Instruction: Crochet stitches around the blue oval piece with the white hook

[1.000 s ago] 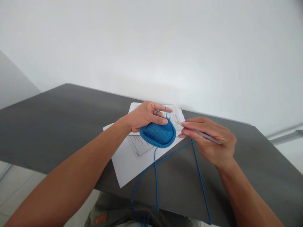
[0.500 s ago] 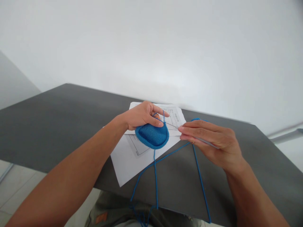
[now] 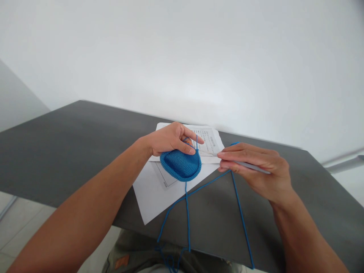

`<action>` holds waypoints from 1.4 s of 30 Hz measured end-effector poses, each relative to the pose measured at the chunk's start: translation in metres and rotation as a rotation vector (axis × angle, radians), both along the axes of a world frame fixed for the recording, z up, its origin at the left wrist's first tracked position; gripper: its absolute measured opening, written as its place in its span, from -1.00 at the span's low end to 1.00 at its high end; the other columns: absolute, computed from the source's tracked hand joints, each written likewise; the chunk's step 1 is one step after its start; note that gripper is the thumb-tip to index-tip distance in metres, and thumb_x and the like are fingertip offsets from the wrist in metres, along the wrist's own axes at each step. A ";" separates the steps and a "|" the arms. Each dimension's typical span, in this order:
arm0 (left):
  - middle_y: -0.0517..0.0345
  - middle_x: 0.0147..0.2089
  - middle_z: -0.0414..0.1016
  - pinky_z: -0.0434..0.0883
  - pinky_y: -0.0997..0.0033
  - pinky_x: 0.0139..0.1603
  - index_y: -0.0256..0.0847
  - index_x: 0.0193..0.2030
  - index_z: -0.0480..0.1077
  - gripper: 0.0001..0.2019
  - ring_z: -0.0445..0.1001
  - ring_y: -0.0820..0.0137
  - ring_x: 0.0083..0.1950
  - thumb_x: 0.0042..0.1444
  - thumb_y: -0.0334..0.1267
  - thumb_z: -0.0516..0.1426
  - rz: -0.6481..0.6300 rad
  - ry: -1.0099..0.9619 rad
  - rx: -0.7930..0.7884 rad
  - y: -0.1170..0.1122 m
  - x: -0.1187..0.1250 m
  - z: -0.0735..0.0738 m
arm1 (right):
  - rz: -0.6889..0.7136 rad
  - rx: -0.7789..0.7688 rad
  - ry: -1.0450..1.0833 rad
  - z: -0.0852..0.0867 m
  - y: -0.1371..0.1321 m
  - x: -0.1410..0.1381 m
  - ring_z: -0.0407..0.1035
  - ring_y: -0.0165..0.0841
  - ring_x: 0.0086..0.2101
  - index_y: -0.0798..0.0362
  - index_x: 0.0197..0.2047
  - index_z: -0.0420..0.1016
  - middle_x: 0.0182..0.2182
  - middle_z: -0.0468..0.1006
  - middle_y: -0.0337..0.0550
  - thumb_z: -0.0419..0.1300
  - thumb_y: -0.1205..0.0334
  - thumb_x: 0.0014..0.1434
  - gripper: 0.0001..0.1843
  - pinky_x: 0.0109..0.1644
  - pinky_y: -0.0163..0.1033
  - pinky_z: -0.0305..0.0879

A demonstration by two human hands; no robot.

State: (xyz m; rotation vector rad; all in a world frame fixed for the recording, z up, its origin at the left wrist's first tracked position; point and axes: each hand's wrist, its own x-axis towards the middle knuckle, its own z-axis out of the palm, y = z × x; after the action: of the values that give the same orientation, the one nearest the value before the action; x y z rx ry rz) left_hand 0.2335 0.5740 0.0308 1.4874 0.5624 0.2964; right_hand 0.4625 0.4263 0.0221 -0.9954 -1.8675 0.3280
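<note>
A round, cupped piece of blue crochet (image 3: 181, 165) hangs from my left hand (image 3: 175, 139), its upper rim pinched between thumb and fingers. Blue yarn (image 3: 196, 141) passes over the outstretched left index finger down to the rim. My right hand (image 3: 256, 167) grips a crochet hook (image 3: 251, 167) with a grey handle, held like a pencil. The hook's thin metal shaft points left to the rim beside my left thumb; its tip is too small to make out. From the crochet piece, a blue strand (image 3: 187, 216) runs down past the table's front edge.
Printed paper sheets (image 3: 150, 201) lie under the work on the dark grey table (image 3: 85, 151). More blue yarn (image 3: 241, 218) crosses the table on the right and bunches on my lap. A white wall (image 3: 182, 57) stands behind the table.
My right hand and the hook have shifted slightly right. The crochet piece has tilted and moved a little left and down in my left hand.
</note>
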 end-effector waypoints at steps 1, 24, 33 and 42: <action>0.26 -0.49 0.48 0.23 0.57 -0.52 -0.32 -0.01 0.67 -0.48 0.32 0.58 -0.51 -0.21 -0.38 0.51 -0.002 0.002 0.004 0.000 0.000 0.000 | 0.001 -0.002 -0.006 0.001 -0.001 0.001 0.64 -0.32 -0.33 -0.23 0.02 0.72 -0.24 0.74 -0.20 0.42 0.37 0.21 -0.63 -0.28 -0.22 0.66; 0.20 -0.45 0.54 0.32 0.58 -0.48 -0.33 -0.01 0.67 -0.50 0.38 0.57 -0.49 -0.19 -0.40 0.50 0.119 -0.222 -0.056 -0.010 0.013 -0.010 | -0.074 -0.560 1.029 -0.014 0.016 -0.030 0.43 -0.53 -0.61 0.06 -0.35 0.72 -0.52 0.68 -0.19 0.61 0.08 -0.09 -0.70 -0.61 -0.50 0.43; 0.06 -0.34 0.65 0.47 0.44 -0.28 -0.36 -0.02 0.66 -0.55 0.54 0.43 -0.35 -0.13 -0.36 0.48 0.242 -0.317 -0.092 -0.025 0.027 -0.018 | -0.087 -0.421 1.074 -0.025 0.020 -0.039 0.44 -0.54 -0.57 0.03 -0.31 0.72 -0.49 0.69 -0.23 0.58 0.12 -0.02 -0.75 -0.54 -0.51 0.45; 0.06 -0.32 0.66 0.49 0.39 -0.23 -0.35 -0.03 0.66 -0.53 0.58 0.38 -0.32 -0.17 -0.43 0.47 0.281 -0.312 -0.124 -0.029 0.028 -0.016 | -0.099 -0.305 1.051 -0.031 0.020 -0.038 0.51 -0.55 -0.53 -0.01 -0.24 0.71 -0.42 0.73 -0.25 0.53 0.12 0.09 -0.80 -0.43 -0.50 0.54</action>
State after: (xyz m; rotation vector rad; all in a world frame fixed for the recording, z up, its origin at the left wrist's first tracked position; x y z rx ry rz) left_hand 0.2615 0.5454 0.0150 1.2116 0.5261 0.6885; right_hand 0.4244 0.4462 -0.0094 -0.8478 -0.8222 0.8932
